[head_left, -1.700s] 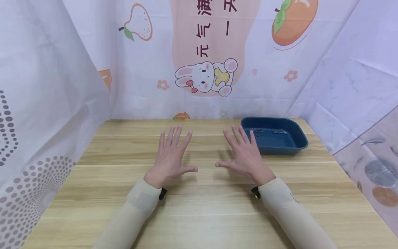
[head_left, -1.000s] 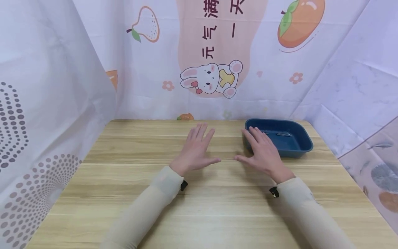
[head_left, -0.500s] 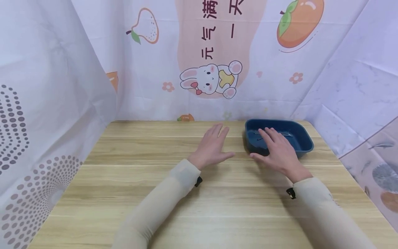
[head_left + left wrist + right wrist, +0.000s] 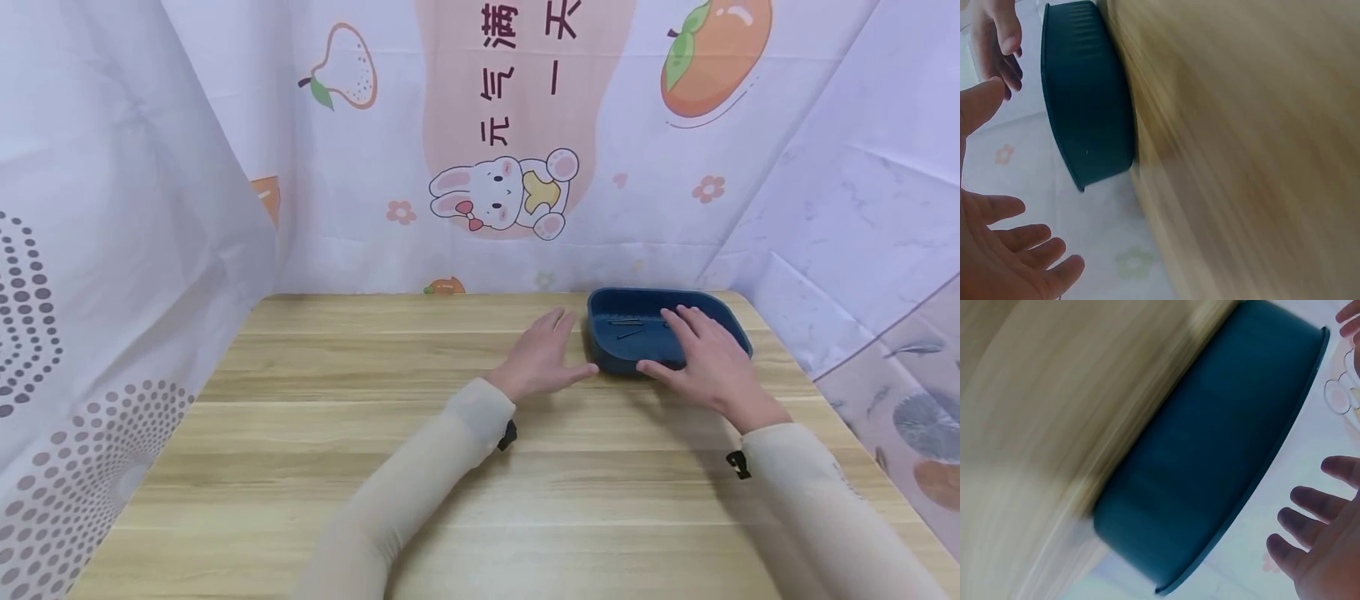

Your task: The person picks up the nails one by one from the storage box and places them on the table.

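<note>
A dark blue plastic basin point(image 4: 622, 363) stands at the back right of the table, with several thin dark metal pieces point(image 4: 626, 322) lying inside. My left hand point(image 4: 542, 357) is just left of the basin, fingers spread, its thumb tip near the basin's left wall. Over the basin's front right part my right hand point(image 4: 708, 358) reaches with spread fingers, covering some of the inside. In the left wrist view the left hand point(image 4: 997, 250) holds nothing beside the basin wall point(image 4: 1088, 94). The right wrist view has the right hand point(image 4: 1329, 531) near the basin's rim, likewise holding nothing.
The wood-grain table point(image 4: 420, 500) spreads out in front of the arms. A printed curtain point(image 4: 360, 208) hangs behind its back edge, with more hanging cloth on the left point(image 4: 135, 208) and the right point(image 4: 855, 250).
Both hands have moved to the right toward the basin, fingers still spread. The left hand has come up to its left side and the right hand over its front right part. The basin stays in place.
</note>
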Tool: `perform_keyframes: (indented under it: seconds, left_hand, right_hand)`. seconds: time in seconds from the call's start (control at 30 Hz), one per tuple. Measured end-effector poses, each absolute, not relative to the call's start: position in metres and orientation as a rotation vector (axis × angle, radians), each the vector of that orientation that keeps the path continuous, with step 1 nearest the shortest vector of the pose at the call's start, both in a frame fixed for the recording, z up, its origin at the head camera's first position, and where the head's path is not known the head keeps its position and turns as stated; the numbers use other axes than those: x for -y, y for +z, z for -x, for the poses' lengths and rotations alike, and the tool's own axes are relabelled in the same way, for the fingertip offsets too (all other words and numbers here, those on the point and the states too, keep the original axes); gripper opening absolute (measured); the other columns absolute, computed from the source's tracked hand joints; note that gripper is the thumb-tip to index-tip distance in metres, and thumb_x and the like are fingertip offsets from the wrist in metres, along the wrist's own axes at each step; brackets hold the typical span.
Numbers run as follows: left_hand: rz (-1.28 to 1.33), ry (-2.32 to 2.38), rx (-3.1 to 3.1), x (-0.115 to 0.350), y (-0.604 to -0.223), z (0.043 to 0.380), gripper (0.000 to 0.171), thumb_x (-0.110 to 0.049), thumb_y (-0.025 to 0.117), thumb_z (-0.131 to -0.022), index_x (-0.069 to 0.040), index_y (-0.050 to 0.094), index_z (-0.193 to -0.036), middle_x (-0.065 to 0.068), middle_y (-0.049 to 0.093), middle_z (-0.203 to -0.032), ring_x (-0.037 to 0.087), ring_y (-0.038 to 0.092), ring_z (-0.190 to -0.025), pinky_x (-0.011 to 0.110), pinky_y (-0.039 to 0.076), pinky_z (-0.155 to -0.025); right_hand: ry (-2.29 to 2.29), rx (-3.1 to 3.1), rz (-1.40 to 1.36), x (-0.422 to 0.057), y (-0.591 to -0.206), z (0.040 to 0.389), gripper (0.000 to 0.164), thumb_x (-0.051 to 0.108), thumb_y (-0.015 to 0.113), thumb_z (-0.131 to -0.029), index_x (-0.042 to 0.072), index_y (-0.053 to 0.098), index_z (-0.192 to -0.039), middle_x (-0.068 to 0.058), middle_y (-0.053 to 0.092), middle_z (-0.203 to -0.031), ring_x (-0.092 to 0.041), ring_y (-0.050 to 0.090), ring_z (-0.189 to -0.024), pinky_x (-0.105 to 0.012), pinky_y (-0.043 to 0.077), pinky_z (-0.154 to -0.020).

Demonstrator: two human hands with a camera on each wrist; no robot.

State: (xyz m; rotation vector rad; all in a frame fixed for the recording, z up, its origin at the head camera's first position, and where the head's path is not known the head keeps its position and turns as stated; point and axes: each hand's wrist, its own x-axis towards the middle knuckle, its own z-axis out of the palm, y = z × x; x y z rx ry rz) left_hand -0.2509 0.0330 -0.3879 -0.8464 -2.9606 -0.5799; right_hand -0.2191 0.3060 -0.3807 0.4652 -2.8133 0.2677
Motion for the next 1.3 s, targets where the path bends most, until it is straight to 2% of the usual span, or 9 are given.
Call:
perform_keyframes:
  seconds: [0.2,0.63,0.93,1.07,1.17,1.3]
  left_hand:
    - [0.837,-0.672,2.996,-0.048,-0.393,0.255,0.088,-0.061,0.054,-0.088,-0.012,0.020,-0.153,0.007,0.021,-0.157,0.021,0.025,-0.141,0.034,0.030,-0.110]
    - [0.756,-1.062,2.957,-0.073,-0.406,0.258,0.087,-0.058,0.054,-0.089,-0.012,0.018,-0.153,0.006,0.024,-0.155,0.019,0.031,-0.138,0.034,0.033,-0.108]
    - [0.572,-1.275,2.952,-0.088,-0.412,0.259,0.091,-0.056,0.058,-0.088,-0.012,0.013,-0.154,0.005,0.022,-0.156,0.019,0.029,-0.140,0.036,0.033,-0.109]
    - [0.517,-1.371,2.942,-0.092,-0.416,0.262,0.090,-0.053,0.061,-0.088,-0.013,0.015,-0.154,0.004,0.023,-0.156,0.020,0.028,-0.140,0.037,0.032,-0.109]
    - [0.483,-1.394,2.941,-0.094,-0.418,0.264,0.089,-0.051,0.063,-0.087,-0.013,0.016,-0.153,0.003,0.024,-0.156,0.020,0.028,-0.140,0.037,0.032,-0.109]
    - [0.472,-1.416,2.919,-0.098,-0.418,0.265,0.089,-0.045,0.066,-0.087,-0.012,0.016,-0.153,0.003,0.024,-0.156,0.020,0.028,-0.140,0.037,0.033,-0.109]
  right_hand:
    - [0.249,2.813,-0.445,-0.324,-0.383,0.223,0.090,0.062,0.064,-0.080,-0.003,0.043,-0.139,-0.030,0.035,-0.143,-0.048,0.031,-0.131,-0.061,0.026,-0.103]
    - [0.312,2.892,-0.309,-0.367,-0.385,0.231,0.092,0.061,0.062,-0.082,-0.007,0.040,-0.139,-0.034,0.032,-0.141,-0.054,0.030,-0.124,-0.065,0.025,-0.099]
    - [0.431,2.964,-0.244,-0.385,-0.391,0.230,0.095,0.059,0.059,-0.085,-0.009,0.029,-0.144,-0.036,0.021,-0.146,-0.056,0.021,-0.130,-0.068,0.019,-0.100]
    - [0.539,3.034,-0.178,-0.387,-0.392,0.233,0.104,0.060,0.059,-0.085,-0.010,0.015,-0.147,-0.037,0.014,-0.148,-0.055,0.015,-0.133,-0.070,0.019,-0.099]
    - [0.645,3.054,-0.152,-0.389,-0.393,0.238,0.109,0.059,0.061,-0.084,-0.011,0.008,-0.147,-0.039,0.013,-0.147,-0.055,0.015,-0.133,-0.069,0.019,-0.100]
    - [0.765,3.046,-0.147,-0.394,-0.393,0.240,0.111,0.055,0.066,-0.083,-0.015,0.006,-0.146,-0.042,0.017,-0.144,-0.057,0.019,-0.130,-0.068,0.022,-0.099]
